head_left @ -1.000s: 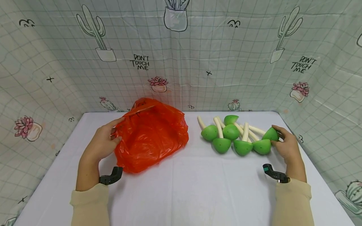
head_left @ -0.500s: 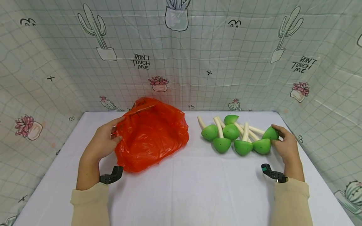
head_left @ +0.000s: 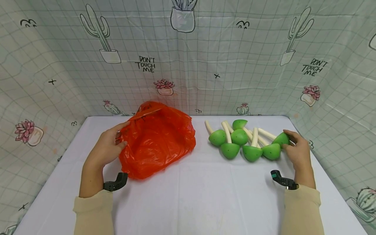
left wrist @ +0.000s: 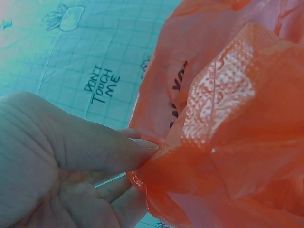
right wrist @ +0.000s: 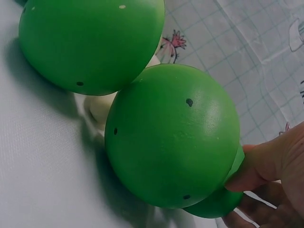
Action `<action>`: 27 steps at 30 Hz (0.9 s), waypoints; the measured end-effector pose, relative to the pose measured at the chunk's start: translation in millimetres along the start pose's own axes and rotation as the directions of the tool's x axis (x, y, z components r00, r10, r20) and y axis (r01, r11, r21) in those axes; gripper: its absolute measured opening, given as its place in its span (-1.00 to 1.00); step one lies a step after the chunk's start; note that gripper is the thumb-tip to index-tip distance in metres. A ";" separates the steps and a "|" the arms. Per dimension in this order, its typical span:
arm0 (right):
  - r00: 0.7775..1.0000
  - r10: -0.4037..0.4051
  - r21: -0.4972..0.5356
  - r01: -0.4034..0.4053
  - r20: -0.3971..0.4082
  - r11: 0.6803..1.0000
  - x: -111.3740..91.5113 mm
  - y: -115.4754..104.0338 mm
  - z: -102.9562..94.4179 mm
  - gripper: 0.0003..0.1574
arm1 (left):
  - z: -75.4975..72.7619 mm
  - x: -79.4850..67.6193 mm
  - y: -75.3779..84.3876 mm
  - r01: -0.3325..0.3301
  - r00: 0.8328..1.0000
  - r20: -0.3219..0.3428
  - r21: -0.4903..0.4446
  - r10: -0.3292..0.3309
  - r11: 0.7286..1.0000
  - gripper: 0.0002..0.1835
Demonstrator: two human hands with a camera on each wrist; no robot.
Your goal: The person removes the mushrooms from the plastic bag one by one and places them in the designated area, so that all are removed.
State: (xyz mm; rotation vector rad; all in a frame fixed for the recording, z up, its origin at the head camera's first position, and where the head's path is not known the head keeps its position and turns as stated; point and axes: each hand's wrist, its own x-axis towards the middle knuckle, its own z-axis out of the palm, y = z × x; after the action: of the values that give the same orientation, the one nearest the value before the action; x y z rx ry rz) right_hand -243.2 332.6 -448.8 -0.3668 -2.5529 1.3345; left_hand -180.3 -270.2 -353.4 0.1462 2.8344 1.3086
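Observation:
My left hand (head_left: 108,143) pinches the left edge of the mouth of a thin red plastic bag (head_left: 158,140). In the left wrist view, the thumb presses the crinkled film (left wrist: 213,156) against the fingers. At the right of the table my right hand (head_left: 298,148) grips the cap of a toy mushroom (head_left: 281,139) with a green dome and a pale stem. A nearer mushroom cap (right wrist: 171,137), dotted with black, covers most of that held cap (right wrist: 218,202) in the right wrist view. Several similar mushrooms (head_left: 230,151) lie clustered to its left.
A white cloth covers the table (head_left: 182,199). Grid-patterned fabric (head_left: 211,58) with cactus drawings rises behind the table and along both sides. The bag's mouth faces forward, and a strip of table separates it from the mushrooms.
My right wrist has shifted slightly left, and the gripped mushroom's stem shows slightly higher. My left hand and the bag stay practically where they were.

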 end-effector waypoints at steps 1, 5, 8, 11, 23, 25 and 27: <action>1.000 0.003 0.003 -0.003 -0.003 1.000 0.0 -0.5 0.1 -0.12 | 0.0 -0.1 0.2 0.003 1.000 0.000 -0.001 -0.003 1.000 -0.23; 0.999 0.018 0.010 -0.017 -0.028 1.000 0.5 -1.4 -0.1 -0.12 | -0.3 -0.6 0.5 0.004 1.000 0.000 -0.001 -0.004 1.000 -0.24; 0.999 0.030 0.008 -0.030 -0.045 1.000 0.8 -1.2 -0.5 -0.13 | -0.6 -0.7 0.3 -0.005 1.000 -0.001 0.002 0.005 1.000 -0.24; 0.998 0.040 0.005 -0.040 -0.050 0.999 1.2 -0.9 -0.7 -0.15 | -0.9 -0.8 -0.1 -0.010 1.000 -0.002 0.006 0.010 1.000 -0.24; 0.996 0.062 0.013 -0.061 -0.058 0.998 0.4 -2.7 -2.8 -0.17 | -0.9 -1.0 0.0 -0.016 1.000 -0.005 0.001 0.016 1.000 -0.25; 0.996 0.068 0.013 -0.067 -0.061 0.998 0.0 -3.4 -3.3 -0.16 | -0.6 -1.1 0.4 -0.016 1.000 -0.009 0.002 0.016 1.000 -0.25; 0.995 0.073 0.015 -0.073 -0.067 0.997 -0.4 -4.0 -3.8 -0.17 | -0.3 -1.3 1.1 -0.015 1.000 -0.014 0.002 0.015 1.000 -0.25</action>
State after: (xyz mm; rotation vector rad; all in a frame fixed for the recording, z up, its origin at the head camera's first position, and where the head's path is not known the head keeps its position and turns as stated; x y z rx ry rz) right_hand -242.1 333.2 -443.4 -0.4988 -2.4972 1.3385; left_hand -178.9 -269.8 -352.5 0.1593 2.8517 1.3142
